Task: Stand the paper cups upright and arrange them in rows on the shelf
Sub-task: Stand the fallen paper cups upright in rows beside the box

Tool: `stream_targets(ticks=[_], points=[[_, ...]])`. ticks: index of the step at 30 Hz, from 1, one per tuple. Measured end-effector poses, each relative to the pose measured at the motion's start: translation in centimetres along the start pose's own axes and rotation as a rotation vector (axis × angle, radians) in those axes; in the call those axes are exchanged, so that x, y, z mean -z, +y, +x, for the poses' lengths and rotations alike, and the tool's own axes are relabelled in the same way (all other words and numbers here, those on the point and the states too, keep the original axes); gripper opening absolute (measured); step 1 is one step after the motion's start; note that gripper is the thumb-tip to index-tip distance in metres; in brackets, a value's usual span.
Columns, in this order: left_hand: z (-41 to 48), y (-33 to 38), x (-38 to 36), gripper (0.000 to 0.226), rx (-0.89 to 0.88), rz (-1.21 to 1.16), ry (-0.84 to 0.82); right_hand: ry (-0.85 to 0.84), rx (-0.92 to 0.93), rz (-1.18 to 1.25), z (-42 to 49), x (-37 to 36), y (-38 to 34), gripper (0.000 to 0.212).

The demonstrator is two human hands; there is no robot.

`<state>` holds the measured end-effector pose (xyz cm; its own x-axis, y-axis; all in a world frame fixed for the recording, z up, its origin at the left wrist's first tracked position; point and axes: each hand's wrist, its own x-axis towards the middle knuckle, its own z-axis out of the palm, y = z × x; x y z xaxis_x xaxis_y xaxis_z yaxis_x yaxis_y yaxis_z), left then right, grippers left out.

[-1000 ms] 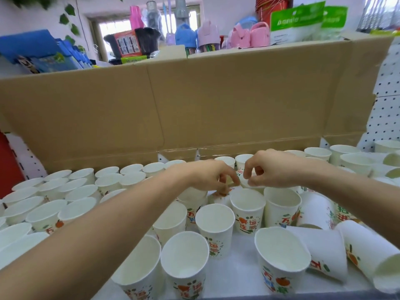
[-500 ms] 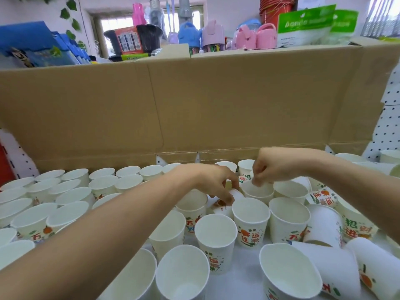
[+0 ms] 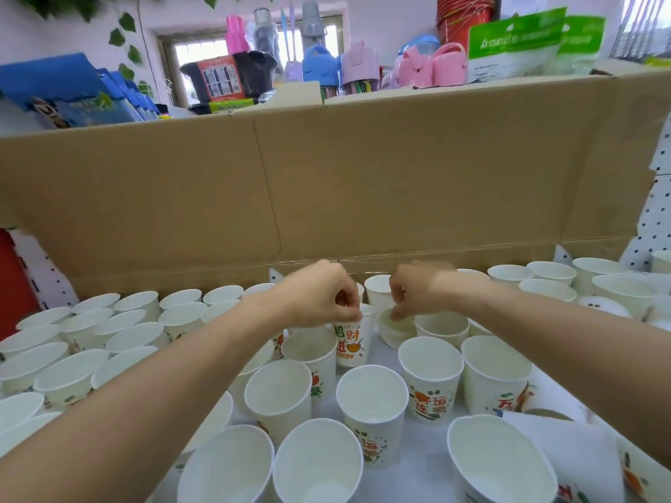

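Paper cups (image 3: 430, 372) across white shelf (image 3: 428, 466), cardboard wall (image 3: 399, 183)

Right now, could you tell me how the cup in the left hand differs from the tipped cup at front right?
The held cup stands upright, pinched by the left hand; the tipped cup lies on its side, untouched. The held cup's red print faces the camera; the tipped cup shows mostly white. Both are paper cups.

Left hand (image 3: 321, 295) pinches a printed cup (image 3: 350, 343), right hand (image 3: 417, 290) a tilted cup (image 3: 395, 330).
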<state>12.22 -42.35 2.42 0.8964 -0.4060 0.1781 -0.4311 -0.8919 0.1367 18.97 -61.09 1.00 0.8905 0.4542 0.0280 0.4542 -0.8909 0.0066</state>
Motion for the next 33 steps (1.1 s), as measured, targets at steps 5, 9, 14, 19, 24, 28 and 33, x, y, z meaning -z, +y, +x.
stream_targets(ticks=[5, 9, 14, 19, 24, 28, 33], points=[[-0.5, 0.2, -0.6, 0.012, 0.022, 0.082, -0.057, 0.101, 0.014, -0.107, 0.2, 0.0, -0.6, 0.011], [-0.7, 0.1, -0.5, 0.012, 0.05, 0.089, -0.065, 0.143, -0.059, 0.04, 0.3, 1.4, 0.1, 0.016], [-1.0, 0.1, -0.4, 0.012, 0.063, 0.106, -0.064, 0.061, -0.039, 0.159, 0.7, 1.1, 0.8, 0.01], [-1.3, 0.4, -0.1, 0.011, 0.066, 0.188, -0.069, 0.043, -0.018, 0.158, 1.2, 0.3, 0.9, 0.02], [-1.5, 0.9, 0.2, 0.017, 0.075, 0.158, -0.043, 0.087, 0.008, 0.265, 0.6, 1.2, 1.5, 0.022], [-1.0, 1.8, 0.3, 0.019, 0.053, 0.102, 0.021, 0.253, 0.012, 0.332, -2.2, 3.9, 4.7, 0.023], [1.2, 4.5, 0.3, 0.014, -0.013, 0.024, -0.009, 0.153, 0.03, 0.307, -5.3, 4.0, 9.4, 0.02]])
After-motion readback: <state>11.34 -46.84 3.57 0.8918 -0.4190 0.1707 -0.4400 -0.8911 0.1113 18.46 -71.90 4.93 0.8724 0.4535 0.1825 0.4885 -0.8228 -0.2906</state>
